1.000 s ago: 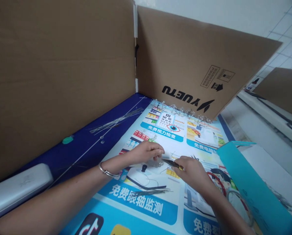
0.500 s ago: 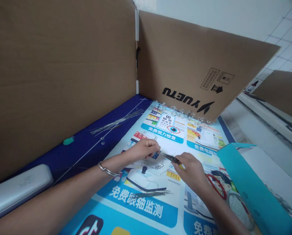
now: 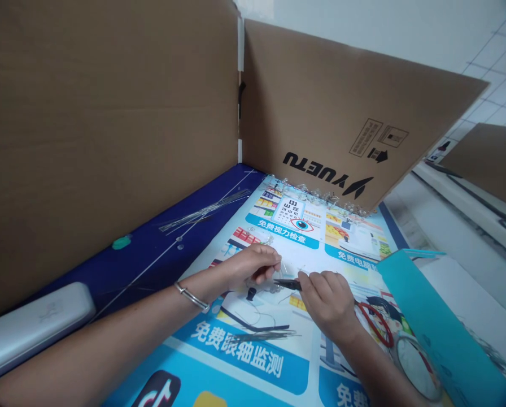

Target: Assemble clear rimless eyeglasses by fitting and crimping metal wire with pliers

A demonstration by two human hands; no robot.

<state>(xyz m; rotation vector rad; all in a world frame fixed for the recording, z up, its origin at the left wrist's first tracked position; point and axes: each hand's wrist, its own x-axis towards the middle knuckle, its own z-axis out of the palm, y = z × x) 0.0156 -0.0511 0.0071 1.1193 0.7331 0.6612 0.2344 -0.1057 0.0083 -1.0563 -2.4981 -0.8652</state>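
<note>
Left hand (image 3: 259, 264) is pinching what looks like beaded wire (image 3: 274, 288) mid-surface (image 3: 145, 254), probably to steady it; right hand (image 3: 329, 297)'s wrapped round needle-nose pliers (image 3: 287, 284), tips aimed there. Loose wires (image 3: 206, 210) sit near the left edge, clear beaded pieces (image 3: 316, 195) along the far edge, likely out of the way.

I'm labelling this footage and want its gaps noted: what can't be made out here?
All in the head view:
What the left hand pinches, if anything: too fine to tell.
Handles of the pliers: largely covered by the right hand.
Near end of the white case: cut off by the left edge.
Clear pieces along the cardboard: too small to count.
</note>
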